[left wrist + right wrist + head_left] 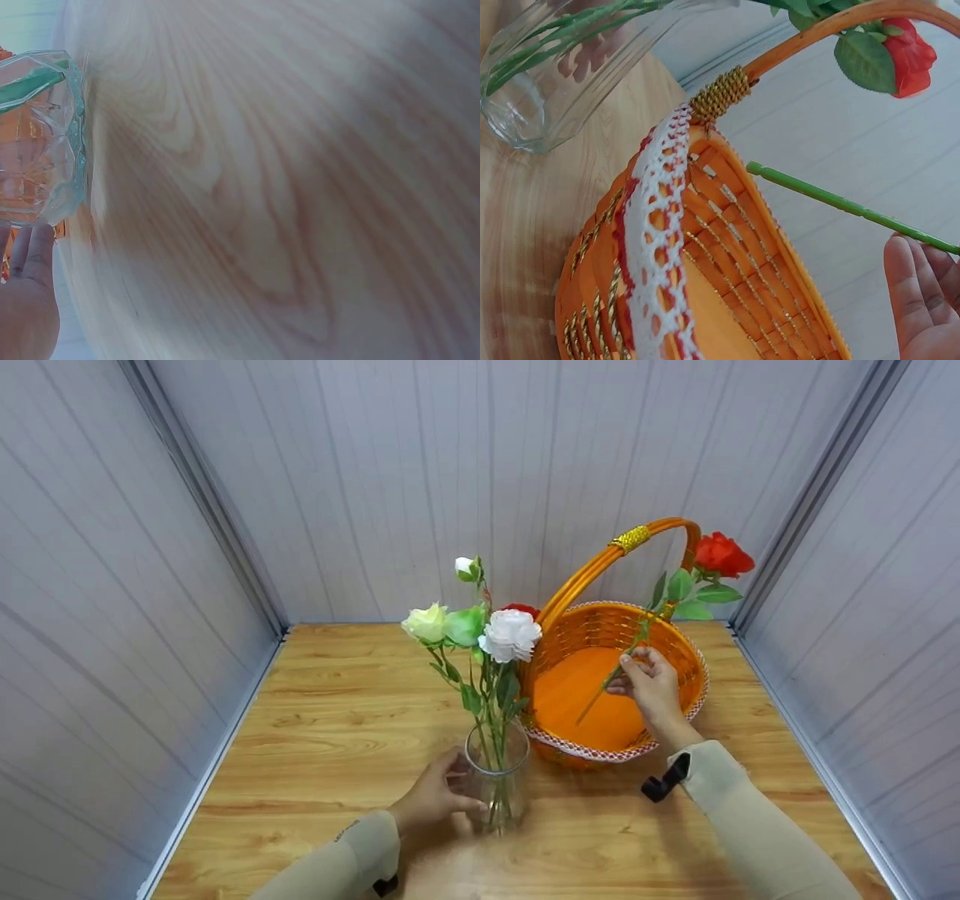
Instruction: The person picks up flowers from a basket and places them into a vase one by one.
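Note:
My left hand (435,795) holds the side of a clear glass vase (506,802), thumb in front. Stems stand in the vase, bearing a white bloom (510,635), a pale yellow rose (426,624), a green bloom (465,624) and a white bud (466,568). A red bloom (520,608) is partly hidden behind them. Over the orange basket (697,660), my right hand (651,686) pinches the stem of a red rose (722,556). The rose tilts up to the right. Its cut stem end (780,177) points toward the vase in the right wrist view.
The basket stands just right of the vase, its tall handle (592,570) arching above it and its rim trimmed with white and red lace (656,247). Pale panel walls (420,472) close in the wooden table (337,720) at the back and both sides.

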Demonstrator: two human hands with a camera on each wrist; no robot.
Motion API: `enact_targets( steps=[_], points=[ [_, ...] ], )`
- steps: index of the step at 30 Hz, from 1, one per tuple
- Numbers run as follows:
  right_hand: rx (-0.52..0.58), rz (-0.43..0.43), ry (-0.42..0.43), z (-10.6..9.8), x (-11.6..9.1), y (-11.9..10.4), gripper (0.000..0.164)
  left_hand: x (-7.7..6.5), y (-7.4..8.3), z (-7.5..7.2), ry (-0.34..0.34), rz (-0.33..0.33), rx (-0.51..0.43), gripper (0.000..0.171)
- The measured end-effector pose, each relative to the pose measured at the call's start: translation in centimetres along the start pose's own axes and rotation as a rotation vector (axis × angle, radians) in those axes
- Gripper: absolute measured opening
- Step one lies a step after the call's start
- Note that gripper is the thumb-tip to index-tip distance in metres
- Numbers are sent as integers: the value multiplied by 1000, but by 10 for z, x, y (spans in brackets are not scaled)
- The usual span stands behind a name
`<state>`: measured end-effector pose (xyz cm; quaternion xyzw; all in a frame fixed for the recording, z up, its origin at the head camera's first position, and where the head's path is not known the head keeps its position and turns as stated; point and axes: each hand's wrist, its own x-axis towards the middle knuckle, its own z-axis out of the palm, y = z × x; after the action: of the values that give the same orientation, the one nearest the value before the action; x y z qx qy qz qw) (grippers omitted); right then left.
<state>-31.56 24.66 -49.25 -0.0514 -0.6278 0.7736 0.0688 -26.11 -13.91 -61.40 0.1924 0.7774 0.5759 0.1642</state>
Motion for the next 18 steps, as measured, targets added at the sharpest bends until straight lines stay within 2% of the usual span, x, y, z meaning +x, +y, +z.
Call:
enact_targets(
  steps=[10, 18],
  points=[
    [32, -82, 6, 11, -10, -12, 2, -2, 4, -1, -2, 3, 10, 70],
    [80, -142, -17, 24, -21, -21, 9, -1, 4, 0, 2, 5, 4, 71]
  ],
)
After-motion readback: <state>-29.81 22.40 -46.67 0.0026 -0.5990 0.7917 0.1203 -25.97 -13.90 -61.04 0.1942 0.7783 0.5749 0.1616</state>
